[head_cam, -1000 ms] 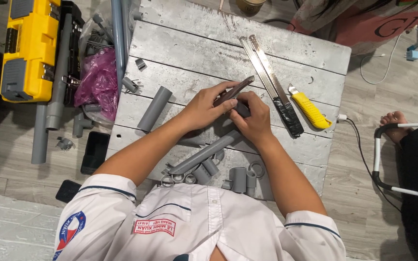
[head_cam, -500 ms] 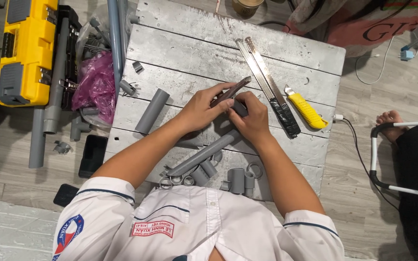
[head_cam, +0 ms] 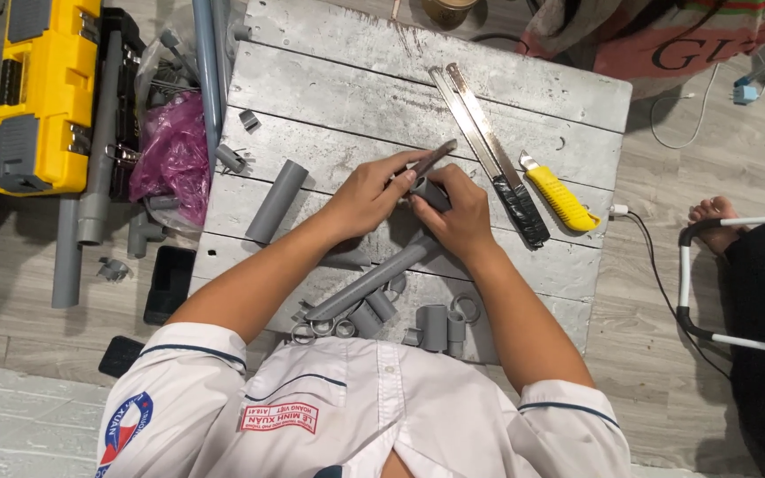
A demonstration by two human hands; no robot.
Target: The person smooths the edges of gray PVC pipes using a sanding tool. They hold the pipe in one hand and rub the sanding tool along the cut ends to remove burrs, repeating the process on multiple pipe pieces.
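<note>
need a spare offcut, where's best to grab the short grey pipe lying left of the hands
Take the short grey pipe across its middle, coming from above. It lies flat and diagonal on the wooden board, apart from everything, so fingers fit on both long sides; the round wall probably rolls if pushed.

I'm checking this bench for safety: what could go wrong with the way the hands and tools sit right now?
1. The left hand works a thin blade-like tool against the short grey pipe piece in the right hand; a slip could nick those fingers.
2. The hacksaw and yellow utility knife lie right beside the right hand, easy to brush.
3. Loose pipe fittings near the table edge could roll off.
</note>
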